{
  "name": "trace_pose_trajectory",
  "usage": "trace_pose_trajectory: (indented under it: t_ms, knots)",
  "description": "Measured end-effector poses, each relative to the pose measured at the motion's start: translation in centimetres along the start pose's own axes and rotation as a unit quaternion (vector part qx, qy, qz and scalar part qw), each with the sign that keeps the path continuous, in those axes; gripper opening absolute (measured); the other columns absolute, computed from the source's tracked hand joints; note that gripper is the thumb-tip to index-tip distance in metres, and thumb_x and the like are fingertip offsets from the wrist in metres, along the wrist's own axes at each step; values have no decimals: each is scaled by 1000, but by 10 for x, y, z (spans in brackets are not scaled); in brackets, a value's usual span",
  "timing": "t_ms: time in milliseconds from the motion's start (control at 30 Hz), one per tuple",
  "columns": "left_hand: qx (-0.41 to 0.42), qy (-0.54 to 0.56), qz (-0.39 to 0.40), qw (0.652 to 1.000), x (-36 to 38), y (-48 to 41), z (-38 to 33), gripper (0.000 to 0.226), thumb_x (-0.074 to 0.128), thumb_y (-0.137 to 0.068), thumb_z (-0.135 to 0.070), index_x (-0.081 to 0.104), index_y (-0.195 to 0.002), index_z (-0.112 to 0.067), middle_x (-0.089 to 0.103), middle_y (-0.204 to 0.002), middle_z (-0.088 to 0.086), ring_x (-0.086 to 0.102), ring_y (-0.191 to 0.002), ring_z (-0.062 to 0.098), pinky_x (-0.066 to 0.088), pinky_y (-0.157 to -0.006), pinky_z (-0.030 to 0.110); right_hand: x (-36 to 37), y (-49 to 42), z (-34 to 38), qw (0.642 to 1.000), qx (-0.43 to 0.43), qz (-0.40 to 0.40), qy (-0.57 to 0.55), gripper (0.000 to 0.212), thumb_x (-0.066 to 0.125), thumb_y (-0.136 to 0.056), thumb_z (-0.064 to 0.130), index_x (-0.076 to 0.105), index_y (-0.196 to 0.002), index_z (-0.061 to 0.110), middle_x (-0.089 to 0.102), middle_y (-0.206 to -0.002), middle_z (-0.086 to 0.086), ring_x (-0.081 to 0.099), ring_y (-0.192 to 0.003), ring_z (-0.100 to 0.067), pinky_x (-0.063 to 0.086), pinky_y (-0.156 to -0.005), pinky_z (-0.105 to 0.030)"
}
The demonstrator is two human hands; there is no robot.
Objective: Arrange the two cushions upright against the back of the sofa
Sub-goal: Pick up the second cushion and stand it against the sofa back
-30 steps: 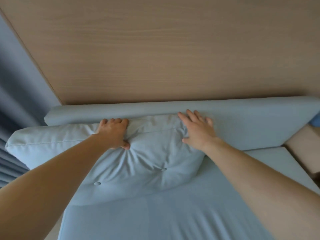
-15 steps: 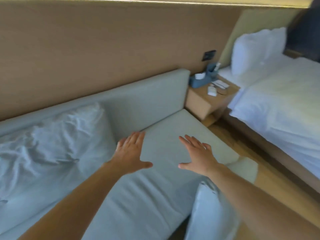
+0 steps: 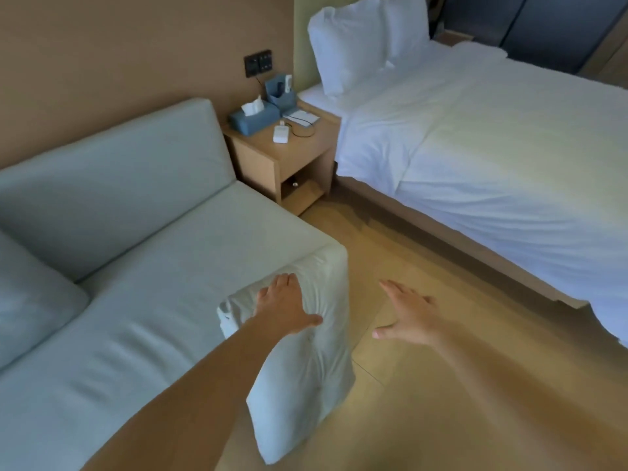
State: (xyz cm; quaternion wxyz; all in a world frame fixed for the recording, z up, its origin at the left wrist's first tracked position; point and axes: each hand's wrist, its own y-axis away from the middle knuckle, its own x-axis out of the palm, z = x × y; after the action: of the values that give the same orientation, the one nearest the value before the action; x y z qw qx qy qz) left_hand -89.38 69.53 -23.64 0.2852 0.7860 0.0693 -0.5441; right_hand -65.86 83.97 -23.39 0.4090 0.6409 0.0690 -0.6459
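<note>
Pale blue-grey fabric covers the second cushion point(image 3: 306, 379), which stands on the floor leaning against the front corner of the sofa point(image 3: 163, 300), its top edge level with the seat. The left hand point(image 3: 285, 309) lies flat on the upper face of this cushion, fingers spread and pointing away from the person, thumb stretched out to the right; the palm presses the fabric but nothing is clasped. The right hand point(image 3: 409, 317) hovers just beside the cushion's right edge, above the wooden floor point(image 3: 441, 385), open wide with fingers extended and thumb turned toward the cushion, apart from it and holding nothing. Both bare forearms reach in from the bottom of the view.

The first cushion point(image 3: 30, 300) sits at the far left, resting against the sofa's back, only partly in view.

Beyond the sofa's end stands a wooden nightstand point(image 3: 272, 164) with a blue tissue box point(image 3: 253, 119), a blue holder point(image 3: 279, 91), a small white device point(image 3: 281, 134) and papers on top. To the right is a bed point(image 3: 492, 158) with white linen and pillows point(image 3: 353, 42). A dark switch panel point(image 3: 258, 62) is on the wall. No writing can be read.
</note>
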Motion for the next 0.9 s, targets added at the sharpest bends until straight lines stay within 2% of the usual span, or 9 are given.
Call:
trace_pose_trajectory:
  t_ms: [300, 433, 500, 533, 600, 633, 700, 800, 900]
  knots:
    - [-62, -118, 15, 991, 29, -137, 4, 145, 66, -57, -91, 14, -156, 2, 28, -160, 22, 30, -145, 37, 29, -117, 50, 110, -26, -40, 995, -25, 13, -94, 123, 76, -71, 71, 3, -162, 30, 12, -170, 8, 20, -153, -17, 22, -119, -54]
    - [-108, -129, 76, 983, 79, -192, 36, 172, 66, -36, -98, -9, -158, -1, 4, -165, 29, 5, -152, 43, 11, -120, 63, 183, -48, -60, 989, -14, 18, -144, 124, 74, -69, 73, 2, -161, 32, 11, -170, 12, 19, -153, -14, 21, -119, -53]
    - [-133, -121, 110, 978, 107, -199, 46, 178, 75, -30, -92, -13, -157, -5, 18, -163, 25, 21, -149, 43, 23, -115, 64, 214, -55, -67, 985, -2, 37, -167, 125, 75, -69, 72, 1, -162, 31, 10, -170, 12, 18, -153, -13, 20, -120, -52]
    - [-138, -135, 103, 976, 117, -197, 48, 172, 79, -34, -86, -8, -158, -4, 30, -158, 22, 34, -143, 41, 31, -111, 60, 226, -57, -70, 983, 5, 51, -176, 127, 76, -68, 72, 1, -162, 30, 11, -170, 12, 19, -153, -14, 19, -120, -52]
    - [-122, -179, 40, 975, 129, -189, 47, 140, 83, -48, -73, 21, -151, -1, 52, -136, 15, 53, -125, 34, 40, -99, 50, 242, -63, -72, 974, 30, 80, -212, 138, 78, -57, 78, 2, -162, 30, 13, -170, 10, 23, -153, -16, 19, -121, -53]
    - [-99, -191, 1, 976, 131, -182, 47, 116, 82, -52, -68, 37, -138, -4, 58, -120, 10, 59, -113, 30, 42, -92, 45, 247, -67, -73, 965, 45, 92, -242, 143, 74, -50, 83, 2, -162, 30, 14, -170, 9, 24, -152, -17, 19, -121, -53]
    - [-52, -187, -61, 979, 133, -158, 50, 81, 79, -57, -63, 46, -112, -13, 60, -101, 4, 63, -97, 26, 42, -82, 40, 252, -78, -73, 937, 78, 95, -326, 148, 71, -44, 84, 2, -162, 28, 15, -170, 5, 25, -153, -21, 21, -123, -52]
    - [-11, -139, -105, 985, 148, -102, 78, 76, 77, -51, -59, 51, -105, -12, 65, -93, 8, 66, -89, 34, 47, -79, 45, 249, -100, -72, 889, 117, 76, -436, 146, 88, -51, 65, 2, -162, 25, 16, -170, -1, 23, -153, -25, 26, -122, -45]
    - [-3, -99, -127, 987, 167, -42, 116, 89, 74, -43, -59, 56, -113, -7, 66, -86, 11, 66, -83, 40, 50, -74, 53, 239, -127, -66, 888, 82, 81, -445, 145, 95, -58, 54, -3, -162, 31, 9, -171, 3, 17, -155, -22, 24, -122, -43]
